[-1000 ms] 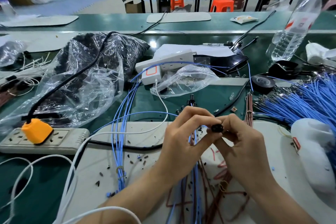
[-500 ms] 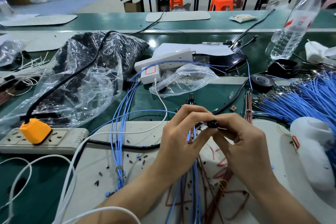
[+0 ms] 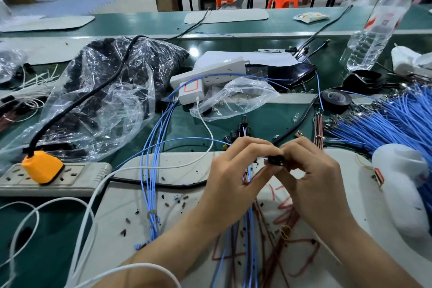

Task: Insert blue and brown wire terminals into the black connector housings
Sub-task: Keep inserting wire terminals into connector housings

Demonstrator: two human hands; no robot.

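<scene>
Both bare forearms come up from the bottom edge and converge at centre, wrists apart, fingertips meeting. The left hand (image 3: 233, 170) has its fingers curled over, thumb and forefinger pinching in towards the right. The right hand (image 3: 313, 177) faces it, knuckles up, thumb and forefinger clamped on the black connector housing (image 3: 276, 160), which the left fingertips grip from the other end.

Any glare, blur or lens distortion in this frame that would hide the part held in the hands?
Head view: wide-angle bowing tilts the water bottle at the edge, where it smears; glare streaks the clear plastic bag; the left hand and right hand are sharp, but the black connector housing they pinch is dark, showing little detail.
</scene>
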